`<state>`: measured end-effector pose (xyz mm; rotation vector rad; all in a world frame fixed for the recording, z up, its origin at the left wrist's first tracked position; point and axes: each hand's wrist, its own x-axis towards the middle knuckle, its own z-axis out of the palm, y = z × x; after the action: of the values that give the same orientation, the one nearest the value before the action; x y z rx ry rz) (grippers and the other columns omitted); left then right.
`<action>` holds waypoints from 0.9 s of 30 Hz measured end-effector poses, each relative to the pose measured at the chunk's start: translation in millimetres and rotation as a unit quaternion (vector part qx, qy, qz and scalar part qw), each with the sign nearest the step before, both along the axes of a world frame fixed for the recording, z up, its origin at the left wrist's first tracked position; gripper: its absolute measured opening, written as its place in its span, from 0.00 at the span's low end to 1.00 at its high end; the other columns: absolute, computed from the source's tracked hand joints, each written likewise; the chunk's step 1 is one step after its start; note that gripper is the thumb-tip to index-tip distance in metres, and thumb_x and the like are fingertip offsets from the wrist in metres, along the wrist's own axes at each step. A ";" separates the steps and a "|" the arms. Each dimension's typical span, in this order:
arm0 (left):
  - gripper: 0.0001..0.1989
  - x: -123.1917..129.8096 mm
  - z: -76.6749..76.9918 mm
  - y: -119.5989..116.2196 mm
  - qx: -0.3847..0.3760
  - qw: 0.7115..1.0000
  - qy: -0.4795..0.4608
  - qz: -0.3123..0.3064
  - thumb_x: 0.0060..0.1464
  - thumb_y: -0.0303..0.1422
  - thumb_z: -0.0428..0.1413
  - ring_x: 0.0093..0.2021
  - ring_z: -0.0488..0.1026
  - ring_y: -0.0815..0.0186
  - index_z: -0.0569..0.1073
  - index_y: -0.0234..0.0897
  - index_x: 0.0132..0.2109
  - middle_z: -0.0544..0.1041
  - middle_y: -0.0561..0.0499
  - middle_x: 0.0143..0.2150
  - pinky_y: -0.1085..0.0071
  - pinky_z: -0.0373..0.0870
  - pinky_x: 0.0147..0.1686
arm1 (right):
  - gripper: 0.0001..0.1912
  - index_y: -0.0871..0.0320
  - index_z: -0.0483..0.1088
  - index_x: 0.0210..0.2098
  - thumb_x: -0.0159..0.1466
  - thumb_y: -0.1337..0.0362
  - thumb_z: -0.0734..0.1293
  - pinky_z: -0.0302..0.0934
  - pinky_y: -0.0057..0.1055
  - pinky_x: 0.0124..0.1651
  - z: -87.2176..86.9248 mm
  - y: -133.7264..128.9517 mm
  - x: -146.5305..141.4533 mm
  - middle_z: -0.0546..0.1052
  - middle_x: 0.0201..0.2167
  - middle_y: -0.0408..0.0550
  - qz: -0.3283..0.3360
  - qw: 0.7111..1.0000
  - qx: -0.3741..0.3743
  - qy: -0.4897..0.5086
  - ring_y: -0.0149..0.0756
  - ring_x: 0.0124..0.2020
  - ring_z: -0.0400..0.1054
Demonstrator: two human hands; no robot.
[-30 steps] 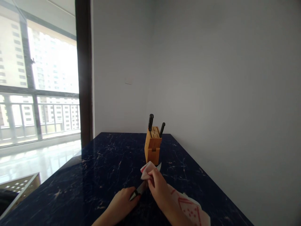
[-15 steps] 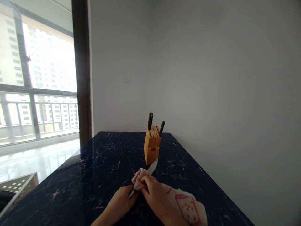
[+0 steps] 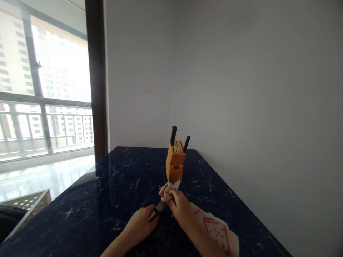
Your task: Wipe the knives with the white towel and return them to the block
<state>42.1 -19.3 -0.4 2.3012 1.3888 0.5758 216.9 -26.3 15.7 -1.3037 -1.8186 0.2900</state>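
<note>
My left hand (image 3: 142, 222) is closed around the black handle of a kitchen knife (image 3: 161, 206), whose blade points away from me toward the knife block. With fingers pinched, my right hand (image 3: 180, 207) grips a white cloth with red markings (image 3: 166, 191). The cloth is folded around the blade partway along, and only the tip and a stretch near the handle show. The rest of the cloth hangs beneath my right forearm and spreads on the table at the right. Just beyond the tip stands a wooden knife block (image 3: 175, 166) with two black-handled knives in it.
The dark blue marbled table (image 3: 128, 178) runs back to a grey wall (image 3: 241, 107). At the lower left, beside the table, is a perforated light-coloured box or frame (image 3: 32, 207) with something dark by it. A large window (image 3: 53, 89) lies to the left.
My right hand and the cloth have slid along the blade away from the handle, toward the tip. More blade shows near the handle and less at the tip.
</note>
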 end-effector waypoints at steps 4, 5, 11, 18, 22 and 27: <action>0.08 0.3 -0.6 1.8 -0.005 1.000 0.006 0.001 0.51 0.35 0.47 0.28 0.71 0.68 0.69 0.40 0.32 0.75 0.54 0.28 0.77 0.58 0.27 | 0.05 0.56 0.66 0.33 0.58 0.68 0.60 0.56 0.28 0.42 1.4 -0.6 3.4 0.71 0.34 0.44 0.005 1.000 0.006 0.006 0.34 0.38 0.65; 0.08 0.4 -1.0 2.3 -0.007 1.000 -0.002 -0.001 0.50 0.35 0.47 0.28 0.72 0.68 0.69 0.39 0.33 0.75 0.53 0.29 0.77 0.58 0.27 | 0.06 0.56 0.66 0.33 0.57 0.69 0.60 0.56 0.27 0.42 2.2 -4.3 0.3 0.71 0.34 0.44 0.023 1.000 0.008 -0.003 0.33 0.38 0.65; 0.10 1.8 4.3 0.3 -0.025 0.999 -0.026 -0.015 0.52 0.37 0.47 0.30 0.72 0.68 0.70 0.38 0.32 0.76 0.53 0.30 0.77 0.58 0.27 | 0.07 0.55 0.67 0.33 0.56 0.70 0.61 0.56 0.28 0.40 3.9 -13.5 -9.8 0.72 0.33 0.43 0.009 0.998 0.013 -0.055 0.34 0.37 0.65; 0.10 1.8 9.9 -2.2 -0.024 0.999 0.032 -0.004 0.50 0.39 0.48 0.32 0.73 0.65 0.70 0.39 0.33 0.76 0.52 0.31 0.76 0.60 0.29 | 0.06 0.55 0.66 0.32 0.56 0.71 0.60 0.55 0.27 0.40 1.9 -10.2 -6.4 0.71 0.32 0.43 0.013 0.999 0.008 -0.042 0.33 0.37 0.65; 0.11 0.9 10.5 -2.8 -0.028 0.999 0.037 -0.020 0.52 0.37 0.46 0.34 0.73 0.65 0.71 0.39 0.35 0.77 0.51 0.33 0.76 0.61 0.31 | 0.08 0.55 0.65 0.33 0.56 0.73 0.60 0.55 0.27 0.42 2.6 -18.5 -17.2 0.71 0.34 0.43 0.063 0.997 0.017 -0.045 0.32 0.38 0.65; 0.10 2.3 9.2 -1.4 -0.022 0.999 0.024 -0.002 0.51 0.36 0.46 0.30 0.72 0.67 0.70 0.38 0.33 0.76 0.52 0.30 0.76 0.60 0.29 | 0.05 0.55 0.65 0.33 0.58 0.69 0.60 0.55 0.27 0.38 4.2 -10.8 -6.5 0.71 0.32 0.44 -0.022 0.999 0.010 -0.037 0.34 0.36 0.65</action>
<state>44.4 -20.7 8.9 2.2961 1.4042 0.4875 210.5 -37.1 19.9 -1.3543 -1.8470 0.2014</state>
